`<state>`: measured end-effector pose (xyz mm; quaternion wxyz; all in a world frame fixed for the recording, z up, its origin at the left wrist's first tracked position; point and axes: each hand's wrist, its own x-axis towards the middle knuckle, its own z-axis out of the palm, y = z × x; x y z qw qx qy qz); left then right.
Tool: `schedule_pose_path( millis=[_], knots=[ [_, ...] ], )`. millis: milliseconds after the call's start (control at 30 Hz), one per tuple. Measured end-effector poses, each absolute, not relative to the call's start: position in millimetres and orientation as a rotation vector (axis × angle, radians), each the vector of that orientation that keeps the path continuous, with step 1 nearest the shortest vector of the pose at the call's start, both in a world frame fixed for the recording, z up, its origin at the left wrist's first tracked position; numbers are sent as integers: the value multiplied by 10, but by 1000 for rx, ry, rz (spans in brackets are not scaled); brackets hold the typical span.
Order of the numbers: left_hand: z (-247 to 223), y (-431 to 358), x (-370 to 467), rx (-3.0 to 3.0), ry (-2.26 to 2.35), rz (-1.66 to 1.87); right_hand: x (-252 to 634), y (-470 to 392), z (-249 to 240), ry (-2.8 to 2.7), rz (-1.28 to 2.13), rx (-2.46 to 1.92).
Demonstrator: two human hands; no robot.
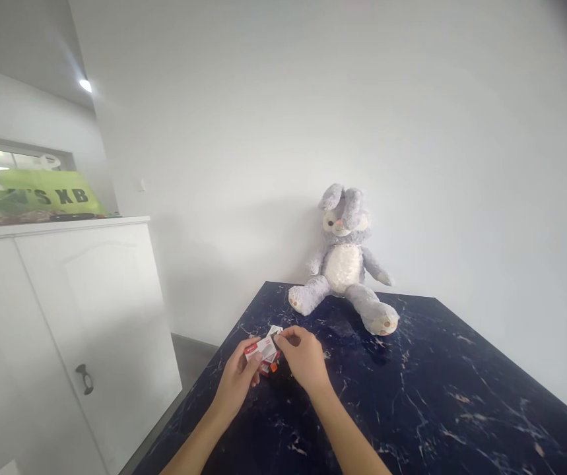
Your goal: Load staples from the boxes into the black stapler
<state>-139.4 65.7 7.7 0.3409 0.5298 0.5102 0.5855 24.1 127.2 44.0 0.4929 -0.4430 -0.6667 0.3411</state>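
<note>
1. The left hand [243,369] is partly closed and grips a small red-and-white box [259,348] between thumb and fingers.
2. The right hand [303,353] is partly closed, fingertips pinched at the box's right end; whether they hold a separate piece cannot be told.
3. The box is above the near part of the dark blue marbled tabletop [436,382]. A small orange item [274,367] shows just beside it.
4. A grey plush rabbit [345,264] sits at the tabletop's far side, near the white wall [461,165].

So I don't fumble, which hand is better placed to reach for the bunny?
Probably the right hand: it's nearer the bunny, while the left hand holds the red-and-white box.
</note>
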Motion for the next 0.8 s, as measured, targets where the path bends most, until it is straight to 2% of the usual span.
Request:
schedule_pose_path(
  millis=[167,533,800],
  knots=[
    [76,667,-1384,1343,1289,1545,157,1206,414,-1543,921,-989],
    [24,687,-1364,1149,1122,1590,115,1337,286,-1290,1354,-796],
    [48,661,-1331,1212,1155,1567,72,1317,267,-1136,1411,-794]
  ],
)
